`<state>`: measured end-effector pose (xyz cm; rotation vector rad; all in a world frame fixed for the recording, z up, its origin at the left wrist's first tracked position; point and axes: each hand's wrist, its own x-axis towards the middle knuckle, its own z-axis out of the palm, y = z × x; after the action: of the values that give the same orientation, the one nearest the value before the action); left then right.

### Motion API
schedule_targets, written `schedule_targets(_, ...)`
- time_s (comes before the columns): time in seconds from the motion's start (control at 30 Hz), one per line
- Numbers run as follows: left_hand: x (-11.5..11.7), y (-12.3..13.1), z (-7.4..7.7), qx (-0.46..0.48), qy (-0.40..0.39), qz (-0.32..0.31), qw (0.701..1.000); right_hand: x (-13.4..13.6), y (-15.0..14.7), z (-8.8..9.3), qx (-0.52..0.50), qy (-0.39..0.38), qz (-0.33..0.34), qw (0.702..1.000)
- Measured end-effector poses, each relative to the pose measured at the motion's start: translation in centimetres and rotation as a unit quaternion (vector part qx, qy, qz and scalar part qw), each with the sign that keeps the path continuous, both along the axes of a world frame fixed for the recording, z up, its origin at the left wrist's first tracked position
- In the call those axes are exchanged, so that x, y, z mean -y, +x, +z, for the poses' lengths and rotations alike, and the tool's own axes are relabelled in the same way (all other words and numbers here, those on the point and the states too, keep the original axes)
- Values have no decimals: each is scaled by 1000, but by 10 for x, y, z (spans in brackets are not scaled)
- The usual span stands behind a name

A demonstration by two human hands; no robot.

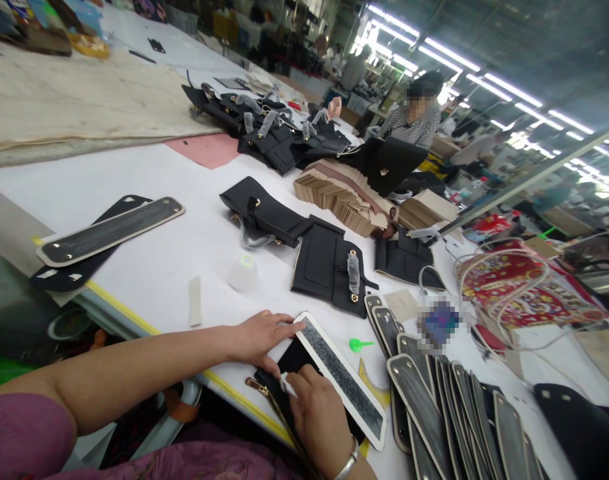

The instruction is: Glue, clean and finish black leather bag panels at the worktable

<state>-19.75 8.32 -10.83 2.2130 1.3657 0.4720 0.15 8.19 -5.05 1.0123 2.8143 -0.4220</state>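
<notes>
At the table's near edge, a black fabric piece [295, 358] with a brass zipper [271, 400] lies partly under a long panel [341, 373] that has a white border and a dark speckled middle. My left hand [261, 337] rests with fingers apart on the black piece, its fingertips reaching the upper end of the panel. My right hand [318, 410] is closed in a pinch on a small white wad [287, 385], which looks like cloth or tissue, against the black piece. My right palm hides part of the zipper.
Many dark strips [454, 407] with pale edges are piled to the right. A green dropper tip [359, 345] and a yellow triangle ruler [371, 381] lie nearby. Beyond are black bags [329, 267], a white bottle [243, 272] and cardboard pieces [334, 203]. A person [409, 127] sits across the table.
</notes>
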Motion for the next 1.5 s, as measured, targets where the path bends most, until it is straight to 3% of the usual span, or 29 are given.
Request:
schedule_targets(0.2, 4, -3, -4, 38, 34, 5, 999, 11, 42, -16, -150, -35, -85, 984)
schedule_targets(0.37, 4, -3, -3, 61, 83, -47, 994, 18, 49, -33, -183, -44, -120, 975)
schedule_targets(0.63, 4, -2, -7, -25, 154, -96, 983, 18, 44, -32, -157, 22, -132, 978)
schedule_targets(0.8, 3, -7, -1, -2, 137, -118, 984, 8, 30, -30, -116, 109, -106, 982)
schedule_targets(1.0, 0, -10, 2, 9, 119, -138, 983, -11, -8, -25, 1, 191, 21, 981)
schedule_targets(1.2, -1, -10, 0, 17, 109, -133, 985, -13, -14, -9, 54, 127, 111, 984)
schedule_targets(1.37, -1, -10, 0, 23, 123, -133, 983, -18, -22, -11, 57, 177, 76, 980)
schedule_targets(1.5, -1, -9, 0, 16, 116, -132, 984, -13, -21, -14, 43, 156, 90, 983)
